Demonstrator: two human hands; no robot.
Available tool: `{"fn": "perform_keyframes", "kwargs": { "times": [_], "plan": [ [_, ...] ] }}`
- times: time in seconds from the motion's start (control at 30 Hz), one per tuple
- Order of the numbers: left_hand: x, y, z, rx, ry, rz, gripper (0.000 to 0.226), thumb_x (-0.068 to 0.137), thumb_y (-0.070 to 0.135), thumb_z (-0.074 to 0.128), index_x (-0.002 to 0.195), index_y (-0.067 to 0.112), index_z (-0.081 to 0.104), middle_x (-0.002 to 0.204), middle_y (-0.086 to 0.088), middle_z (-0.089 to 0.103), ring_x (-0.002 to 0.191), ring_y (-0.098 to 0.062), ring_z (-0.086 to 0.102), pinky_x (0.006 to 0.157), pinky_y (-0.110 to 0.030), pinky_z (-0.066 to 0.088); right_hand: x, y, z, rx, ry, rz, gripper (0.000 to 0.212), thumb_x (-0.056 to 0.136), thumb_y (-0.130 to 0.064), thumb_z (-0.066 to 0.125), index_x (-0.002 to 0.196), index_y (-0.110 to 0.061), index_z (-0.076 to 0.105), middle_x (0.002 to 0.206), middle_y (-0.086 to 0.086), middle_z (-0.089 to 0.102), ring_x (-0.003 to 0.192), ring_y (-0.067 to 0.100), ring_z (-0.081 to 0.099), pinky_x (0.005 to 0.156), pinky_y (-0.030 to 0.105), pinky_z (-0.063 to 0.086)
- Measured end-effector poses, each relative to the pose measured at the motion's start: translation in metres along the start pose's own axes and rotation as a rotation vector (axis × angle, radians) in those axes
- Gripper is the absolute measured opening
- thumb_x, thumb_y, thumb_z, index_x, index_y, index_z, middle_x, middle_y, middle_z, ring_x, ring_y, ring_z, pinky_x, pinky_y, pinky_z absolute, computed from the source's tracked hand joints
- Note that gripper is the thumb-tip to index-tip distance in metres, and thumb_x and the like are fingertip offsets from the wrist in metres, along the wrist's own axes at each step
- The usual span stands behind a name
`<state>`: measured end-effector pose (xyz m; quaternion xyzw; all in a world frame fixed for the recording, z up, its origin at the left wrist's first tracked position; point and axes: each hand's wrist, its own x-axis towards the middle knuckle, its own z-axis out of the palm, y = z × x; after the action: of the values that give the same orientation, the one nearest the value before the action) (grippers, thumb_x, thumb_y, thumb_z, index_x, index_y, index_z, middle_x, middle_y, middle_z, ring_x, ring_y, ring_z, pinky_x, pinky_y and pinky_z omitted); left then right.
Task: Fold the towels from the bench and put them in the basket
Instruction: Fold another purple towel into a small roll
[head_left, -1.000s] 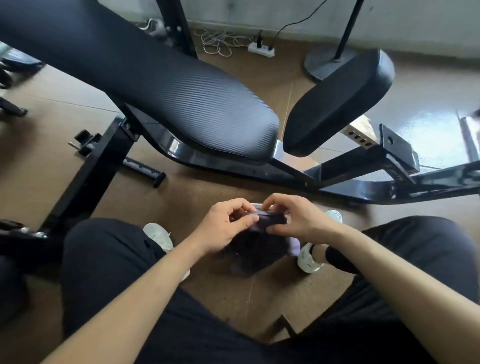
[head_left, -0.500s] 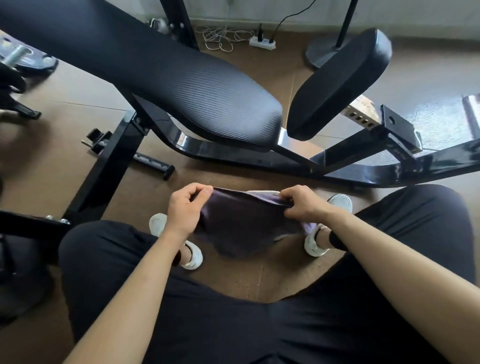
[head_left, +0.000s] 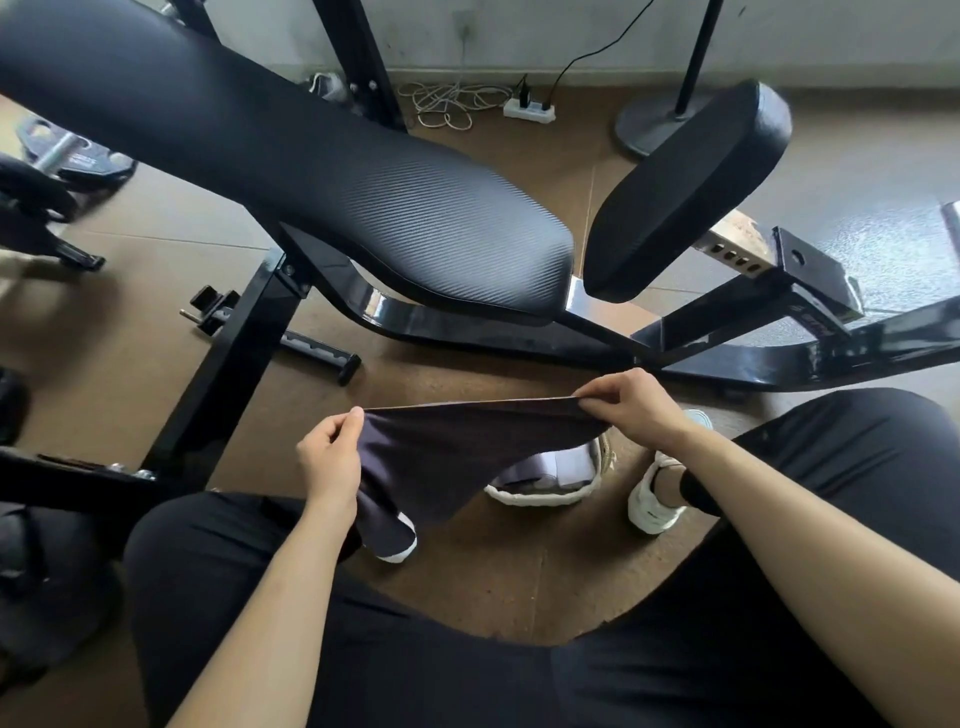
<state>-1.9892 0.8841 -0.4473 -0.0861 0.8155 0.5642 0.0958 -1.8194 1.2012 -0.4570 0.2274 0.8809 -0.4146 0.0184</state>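
Observation:
A dark purple towel (head_left: 441, 457) hangs stretched between my two hands above the floor. My left hand (head_left: 330, 460) pinches its left top corner, and my right hand (head_left: 631, 408) pinches the right top corner. Below and behind the towel sits a white woven basket (head_left: 545, 493) on the floor, partly hidden, with pale folded cloth inside. The black padded bench (head_left: 322, 176) runs across the view beyond my hands; no towel shows on it.
My knees in dark trousers and white shoes (head_left: 652, 506) flank the basket. The bench's black steel frame (head_left: 571, 343) lies just beyond the hands. A power strip (head_left: 529, 110) with cables and a stand base (head_left: 654, 124) sit by the wall. Weight plates (head_left: 72, 161) lie at left.
The towel was bunched between my hands close together; my hands have moved apart and spread it wide. The basket now shows beneath it.

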Motion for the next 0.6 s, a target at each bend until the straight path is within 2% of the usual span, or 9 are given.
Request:
{"fn": "perform_keyframes", "kwargs": {
  "times": [0.07, 0.17, 0.27, 0.33, 0.43, 0.5, 0.6],
  "plan": [
    [0.001, -0.001, 0.001, -0.004, 0.008, -0.009, 0.023, 0.099, 0.025, 0.064, 0.079, 0.015, 0.069, 0.074, 0.004, 0.065, 0.071, -0.009, 0.056, 0.069, -0.026, 0.047, -0.001, 0.0, 0.0, 0.03, 0.048, -0.017, 0.015, 0.092, -0.014, 0.071, 0.102, -0.019, 0.081, 0.092, -0.008, 0.075, 0.082, -0.003, 0.068, 0.075, 0.007, 0.051],
    [0.001, -0.004, 0.003, 0.036, -0.016, 0.022, 0.021, 0.099, 0.023, 0.065, 0.082, 0.013, 0.07, 0.076, 0.005, 0.066, 0.074, -0.012, 0.058, 0.069, -0.025, 0.048, -0.005, -0.008, -0.004, 0.207, 0.162, 0.037, 0.012, 0.092, -0.013, 0.072, 0.099, -0.016, 0.08, 0.09, -0.006, 0.076, 0.08, -0.001, 0.071, 0.075, 0.014, 0.055],
    [-0.001, -0.008, 0.005, 0.122, -0.146, 0.101, 0.018, 0.096, 0.025, 0.067, 0.079, 0.023, 0.071, 0.079, 0.009, 0.07, 0.079, -0.009, 0.062, 0.075, -0.027, 0.05, -0.011, -0.021, -0.009, 0.392, 0.198, 0.047, 0.007, 0.092, -0.011, 0.072, 0.095, -0.014, 0.078, 0.087, 0.0, 0.077, 0.076, 0.001, 0.071, 0.069, 0.016, 0.055],
    [-0.009, -0.006, 0.011, 0.196, -0.263, 0.204, 0.018, 0.095, 0.024, 0.07, 0.079, 0.031, 0.073, 0.079, 0.016, 0.073, 0.081, -0.003, 0.065, 0.076, -0.023, 0.05, -0.013, -0.029, -0.008, 0.317, 0.173, -0.007, 0.009, 0.089, -0.016, 0.076, 0.097, -0.017, 0.076, 0.083, 0.001, 0.075, 0.076, 0.011, 0.071, 0.07, 0.024, 0.057],
    [-0.028, 0.001, 0.024, 0.217, -0.443, 0.328, 0.022, 0.094, 0.016, 0.071, 0.081, 0.034, 0.073, 0.08, 0.02, 0.074, 0.081, 0.001, 0.066, 0.076, -0.015, 0.05, -0.019, -0.042, 0.008, 0.091, 0.103, -0.113, 0.037, 0.085, -0.022, 0.081, 0.12, -0.027, 0.071, 0.08, -0.003, 0.069, 0.077, 0.014, 0.066, 0.074, 0.03, 0.056],
    [-0.039, 0.002, 0.033, 0.25, -0.562, 0.39, 0.015, 0.094, 0.017, 0.071, 0.088, 0.03, 0.075, 0.087, 0.015, 0.075, 0.087, -0.004, 0.068, 0.079, -0.018, 0.052, -0.021, -0.053, 0.023, 0.051, 0.014, -0.185, 0.053, 0.085, -0.024, 0.08, 0.134, -0.033, 0.062, 0.083, -0.003, 0.07, 0.079, 0.013, 0.067, 0.077, 0.031, 0.058],
    [-0.05, 0.006, 0.041, 0.272, -0.68, 0.456, 0.009, 0.094, 0.017, 0.071, 0.098, 0.023, 0.076, 0.095, 0.011, 0.074, 0.093, -0.008, 0.068, 0.084, -0.023, 0.053, -0.019, -0.062, 0.043, -0.003, -0.159, -0.273, 0.048, 0.088, -0.037, 0.072, 0.133, -0.044, 0.059, 0.091, -0.003, 0.073, 0.08, 0.01, 0.067, 0.076, 0.031, 0.057]
  ]
}}
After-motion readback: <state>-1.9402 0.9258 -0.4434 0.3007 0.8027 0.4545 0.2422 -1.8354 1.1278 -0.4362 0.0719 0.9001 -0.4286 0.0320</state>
